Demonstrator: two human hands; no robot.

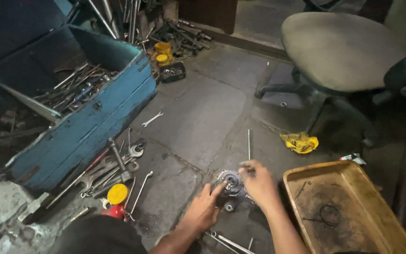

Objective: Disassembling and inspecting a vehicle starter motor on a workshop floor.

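Both hands on a round metal part, on the concrete floor beside the tray.

I see my left hand (204,210) with fingers curled around the metal part (230,186), gripping its side, while my right hand (258,182) closes on its top; perhaps it pinches something small, the view is blurred. The part stands with its round face and axis upward. It looks partly dismantled, and more remains. The brown tray (348,171) holds almost nothing.

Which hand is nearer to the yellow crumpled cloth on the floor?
Right. The right hand lies below-left of the yellow crumpled cloth; the left hand is farther left, on the round grey metal part.
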